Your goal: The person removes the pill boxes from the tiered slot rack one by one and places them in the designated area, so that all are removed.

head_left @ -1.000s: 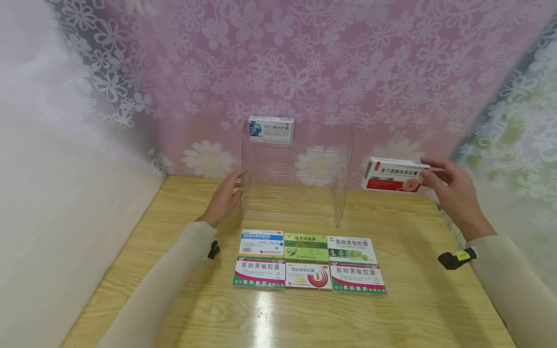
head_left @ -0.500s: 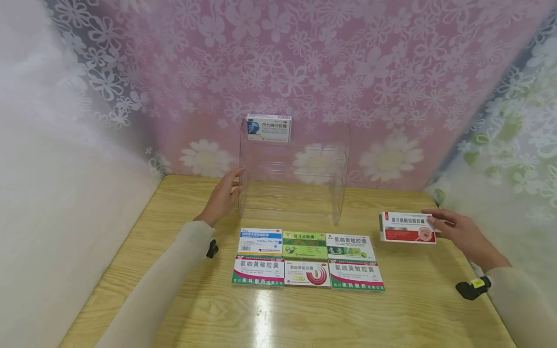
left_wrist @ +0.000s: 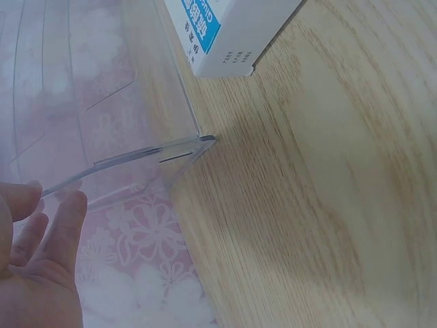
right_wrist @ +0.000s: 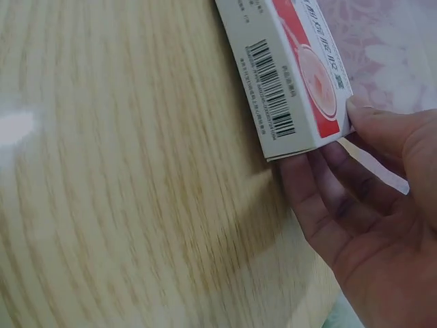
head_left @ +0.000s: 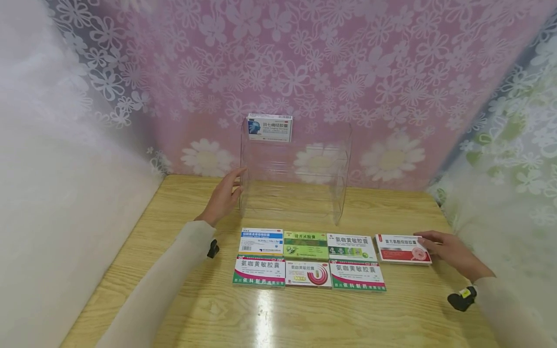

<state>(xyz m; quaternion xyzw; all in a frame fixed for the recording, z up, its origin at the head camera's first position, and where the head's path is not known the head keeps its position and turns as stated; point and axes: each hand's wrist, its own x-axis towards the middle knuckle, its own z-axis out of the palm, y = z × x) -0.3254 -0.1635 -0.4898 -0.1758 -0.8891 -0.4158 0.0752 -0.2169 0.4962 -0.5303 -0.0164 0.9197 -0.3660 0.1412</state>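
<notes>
My right hand (head_left: 445, 251) holds the right end of a red-and-white medicine box (head_left: 402, 250), low at the table beside the upper row of boxes. In the right wrist view the thumb is on the box's printed face, and the fingers (right_wrist: 304, 188) reach under its end. At the clear plastic display rack (head_left: 293, 212), my left hand (head_left: 221, 198) pinches the left side edge between thumb and fingers, as the left wrist view shows. A white medicine box with a blue head picture (head_left: 270, 129) stands on the rack's top tier at the left.
Two rows of medicine boxes lie before the rack: a blue-and-white box (head_left: 261, 241), a green box (head_left: 306, 246) and a white-green box (head_left: 351, 247) above; two pink-green boxes flank a box with a pink ring (head_left: 308, 274) below. A floral curtain (head_left: 300, 72) hangs behind.
My right hand has brought the red-and-white box down from beside the rack to the table, right of the upper row. My left hand has stayed at the rack's edge.
</notes>
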